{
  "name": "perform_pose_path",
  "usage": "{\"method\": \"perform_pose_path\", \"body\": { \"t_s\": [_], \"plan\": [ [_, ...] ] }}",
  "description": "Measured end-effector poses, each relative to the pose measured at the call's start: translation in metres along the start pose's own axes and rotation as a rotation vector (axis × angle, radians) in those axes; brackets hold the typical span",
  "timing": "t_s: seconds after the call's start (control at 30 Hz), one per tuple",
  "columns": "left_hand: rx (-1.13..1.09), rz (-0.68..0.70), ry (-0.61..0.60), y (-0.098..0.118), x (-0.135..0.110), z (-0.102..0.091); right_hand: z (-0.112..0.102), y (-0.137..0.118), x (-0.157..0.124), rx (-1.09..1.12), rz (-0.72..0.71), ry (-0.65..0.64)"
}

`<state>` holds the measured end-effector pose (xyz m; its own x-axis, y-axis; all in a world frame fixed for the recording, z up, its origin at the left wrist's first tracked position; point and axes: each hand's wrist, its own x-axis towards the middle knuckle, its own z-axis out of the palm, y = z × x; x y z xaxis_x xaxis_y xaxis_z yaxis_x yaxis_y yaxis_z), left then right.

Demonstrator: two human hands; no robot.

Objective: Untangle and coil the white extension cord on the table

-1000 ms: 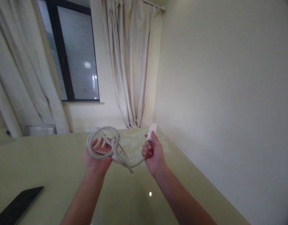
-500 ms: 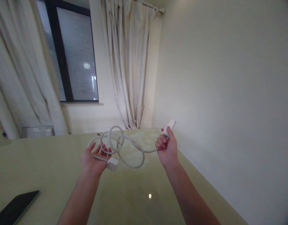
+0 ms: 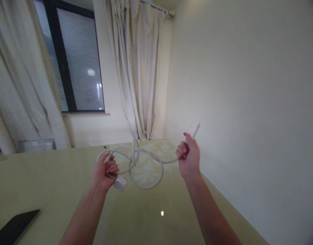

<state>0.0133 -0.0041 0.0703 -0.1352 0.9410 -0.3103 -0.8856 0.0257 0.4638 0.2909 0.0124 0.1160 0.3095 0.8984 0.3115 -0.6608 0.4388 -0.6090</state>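
Observation:
A thick white cable hangs in tangled loops between my two hands above the table. My left hand has its fingers curled round the cable, close to one end. A blocky white connector sticks out below those fingers. My right hand grips the other end, with the thumb on top. From that fist a flat white connector points up and to the right; its exact type is too blurred to make out.
The pale green table runs along the white wall on the right. At its near left lies a dark flat tablet-like object. A tiny dark object rests near the far edge. Behind are curtains and a window.
My right hand has moved right and slightly up with its connector, and the loops have spread out. The left hand's fingers have closed round the cable.

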Motion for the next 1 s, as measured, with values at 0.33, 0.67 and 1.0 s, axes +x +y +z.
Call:
{"method": "perform_pose_path", "body": {
  "t_s": [0.33, 0.67, 1.0],
  "plan": [
    [0.051, 0.106, 0.135, -0.023, -0.006, 0.011, 0.012, -0.001, -0.014, 0.053, 0.026, -0.022],
    [-0.024, -0.099, -0.090, -0.066, -0.003, 0.014, 0.026, 0.025, -0.041, 0.064, -0.004, -0.055],
    [0.051, -0.156, -0.286, -0.057, -0.010, 0.007, 0.016, 0.066, -0.060, -0.333, -0.122, -0.208]
  ]
}}
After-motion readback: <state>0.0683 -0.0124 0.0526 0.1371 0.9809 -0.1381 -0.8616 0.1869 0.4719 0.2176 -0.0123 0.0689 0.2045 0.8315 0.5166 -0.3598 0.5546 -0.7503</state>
